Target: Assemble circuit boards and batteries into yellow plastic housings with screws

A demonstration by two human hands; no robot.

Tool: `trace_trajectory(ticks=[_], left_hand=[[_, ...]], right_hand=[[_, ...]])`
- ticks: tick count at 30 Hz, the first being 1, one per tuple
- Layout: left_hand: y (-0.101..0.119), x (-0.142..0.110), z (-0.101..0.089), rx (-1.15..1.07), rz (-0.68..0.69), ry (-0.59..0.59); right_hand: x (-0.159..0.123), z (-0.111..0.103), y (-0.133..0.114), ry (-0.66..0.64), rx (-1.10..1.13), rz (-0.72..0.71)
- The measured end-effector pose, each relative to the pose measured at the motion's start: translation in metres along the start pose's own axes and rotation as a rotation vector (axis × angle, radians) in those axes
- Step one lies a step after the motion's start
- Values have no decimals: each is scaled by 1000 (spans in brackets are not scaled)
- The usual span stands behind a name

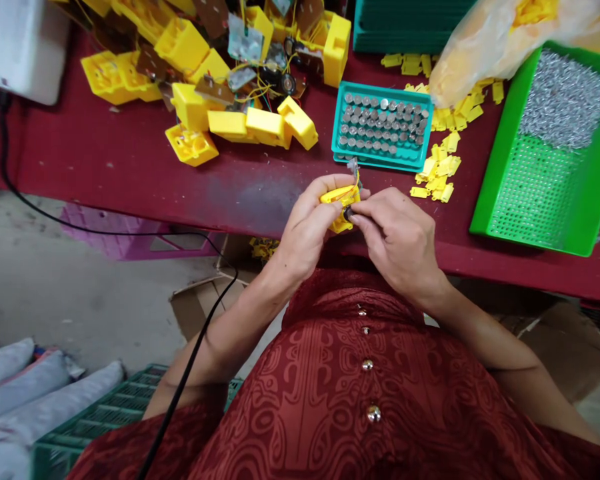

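Both hands meet at the near edge of a dark red table (130, 160). My left hand (307, 223) is closed around a small yellow plastic housing (341, 198) with thin wires and a bit of board sticking out of its top. My right hand (397, 240) pinches a small dark round part (349, 215) against the housing's lower side. A teal tray of small metal cylinders (383, 127) lies just beyond the hands.
A heap of yellow housings with wires and boards (220, 73) covers the far left of the table. Small yellow clips (437, 170) lie right of the teal tray. A green basket of metal screws (555, 147) stands at right. A black cable (190, 353) hangs at left.
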State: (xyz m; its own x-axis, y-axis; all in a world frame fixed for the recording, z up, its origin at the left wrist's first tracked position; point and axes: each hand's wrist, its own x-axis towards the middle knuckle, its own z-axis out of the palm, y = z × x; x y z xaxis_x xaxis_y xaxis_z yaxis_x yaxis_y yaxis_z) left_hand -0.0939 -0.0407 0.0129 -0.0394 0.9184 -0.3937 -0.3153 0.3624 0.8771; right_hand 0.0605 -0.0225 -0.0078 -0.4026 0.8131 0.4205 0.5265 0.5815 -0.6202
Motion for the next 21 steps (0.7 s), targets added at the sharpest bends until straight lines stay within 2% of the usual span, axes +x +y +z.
trace_trajectory(ticks=[3, 5, 10, 14, 17, 21], left_hand=[[4, 1, 2, -9, -27, 9], [7, 2, 1, -37, -62, -5], [10, 1, -2, -72, -56, -82], [9, -1, -2, -97, -83, -156], [6, -2, -1, -138, -88, -192], [3, -3, -2, -164, -134, -235]], right_hand=[[1, -5, -7, -57, -35, 55], [2, -12, -10, -61, 26, 100], [0, -28, -4, 175, 203, 212], [-1, -27, 11, 216, 279, 348], [5, -23, 22, 137, 401, 457], [18, -17, 33, -127, 760, 596]])
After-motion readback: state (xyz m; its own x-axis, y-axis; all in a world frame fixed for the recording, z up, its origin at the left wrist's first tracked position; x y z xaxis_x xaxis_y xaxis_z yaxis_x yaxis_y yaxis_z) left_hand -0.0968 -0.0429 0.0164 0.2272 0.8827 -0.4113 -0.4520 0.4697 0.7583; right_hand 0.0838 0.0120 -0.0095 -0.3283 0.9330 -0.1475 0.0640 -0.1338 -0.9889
